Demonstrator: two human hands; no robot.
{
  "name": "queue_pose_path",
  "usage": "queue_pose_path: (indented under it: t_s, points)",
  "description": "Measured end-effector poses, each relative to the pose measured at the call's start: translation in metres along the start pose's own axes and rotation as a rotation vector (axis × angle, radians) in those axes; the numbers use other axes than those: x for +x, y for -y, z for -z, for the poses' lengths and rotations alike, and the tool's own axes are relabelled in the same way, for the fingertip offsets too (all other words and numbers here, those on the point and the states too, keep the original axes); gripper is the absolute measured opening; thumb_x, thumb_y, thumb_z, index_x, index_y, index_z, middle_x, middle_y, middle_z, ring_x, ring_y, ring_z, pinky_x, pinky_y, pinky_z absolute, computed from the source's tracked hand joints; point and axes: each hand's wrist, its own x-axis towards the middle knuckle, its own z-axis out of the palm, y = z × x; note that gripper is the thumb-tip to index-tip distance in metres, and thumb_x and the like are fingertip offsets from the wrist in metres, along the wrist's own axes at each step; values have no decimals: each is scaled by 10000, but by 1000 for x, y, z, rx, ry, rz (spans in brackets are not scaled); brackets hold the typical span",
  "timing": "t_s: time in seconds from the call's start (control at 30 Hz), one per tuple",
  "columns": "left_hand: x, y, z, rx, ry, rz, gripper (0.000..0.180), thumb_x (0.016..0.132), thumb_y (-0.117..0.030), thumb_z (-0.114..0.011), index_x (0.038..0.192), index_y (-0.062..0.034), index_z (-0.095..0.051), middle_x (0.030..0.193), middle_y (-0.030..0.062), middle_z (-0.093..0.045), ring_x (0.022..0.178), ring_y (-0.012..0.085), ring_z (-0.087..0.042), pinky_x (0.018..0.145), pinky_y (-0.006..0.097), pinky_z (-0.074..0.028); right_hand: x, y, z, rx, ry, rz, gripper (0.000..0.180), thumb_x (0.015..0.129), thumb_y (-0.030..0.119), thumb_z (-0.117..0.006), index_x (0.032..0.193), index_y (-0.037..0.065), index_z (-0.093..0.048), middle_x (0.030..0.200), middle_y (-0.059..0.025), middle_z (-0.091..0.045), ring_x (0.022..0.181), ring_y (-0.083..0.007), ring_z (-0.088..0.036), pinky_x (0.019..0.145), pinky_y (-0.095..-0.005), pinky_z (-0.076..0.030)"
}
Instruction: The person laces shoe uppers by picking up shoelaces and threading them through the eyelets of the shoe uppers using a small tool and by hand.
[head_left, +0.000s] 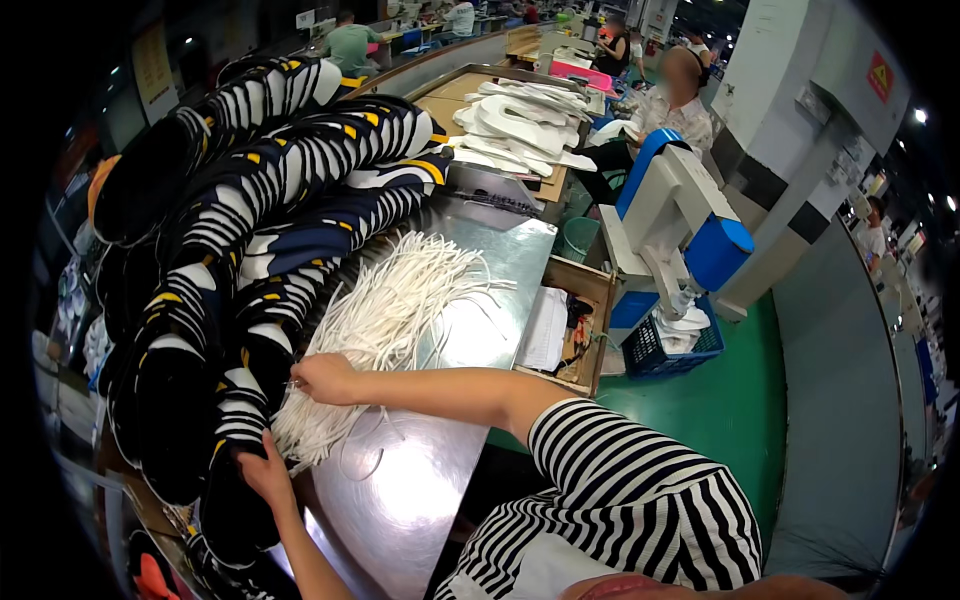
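Black, white and yellow shoe uppers [240,412] are nested in long stacked rows at my left. My left hand [265,470] grips the nearest upper by its opening, at the front end of a row. My right hand [326,379] is closed in a pinch just above that row. Something thin and shiny shows at its fingertips, too small to name. Under and beside my right forearm lies a big loose heap of white laces [400,300], spread over a metal tabletop [420,490].
White cut pieces [520,125] are piled on a board beyond the table. At right stand a wooden box [590,345] of papers and small items, a blue and white machine [660,220] and a blue basket [675,345]. A seated person [680,105] is near the machine.
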Motion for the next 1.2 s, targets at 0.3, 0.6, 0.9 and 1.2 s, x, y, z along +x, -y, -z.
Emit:
queue_pose_path:
  t_s: [0.3, 0.6, 0.9, 1.2]
  points:
    - [13, 4, -13, -89, -5, 201, 744, 910, -532, -549, 1307, 78, -393, 1246, 319, -523, 1147, 471, -502, 961, 489, -402, -8, 3, 63, 946, 49, 131, 135, 827, 48, -614, 943, -8, -652, 772, -75, -679, 656, -132, -633, 573, -269, -475]
    - [10, -24, 12, -122, -67, 354, 799, 846, -542, -654, 1253, 114, -451, 1234, 265, -561, 1127, 360, -557, 952, 403, -432, -49, 50, 160, 1251, 161, 195, 123, 875, 128, -659, 903, 16, -616, 718, -41, -625, 463, -35, -427, 396, -200, -285]
    - [-58, -98, 101, -984, -58, 520, 535, 950, -397, -588, 1282, 7, -476, 1196, 100, -574, 1066, 206, -572, 932, 321, -450, -137, 49, 305, 1341, -85, 481, 125, 933, 147, -617, 1032, 71, -615, 765, -49, -645, 472, -17, -423, 403, -165, -306]
    - [-147, -185, 183, -1840, 363, 304, 427, 938, -203, -545, 1279, 48, -493, 1089, 146, -627, 995, 236, -598, 939, 386, -450, -196, 5, 349, 1236, -168, 459, 195, 942, 163, -594, 1087, 32, -586, 860, -49, -648, 549, -44, -477, 507, -176, -385]
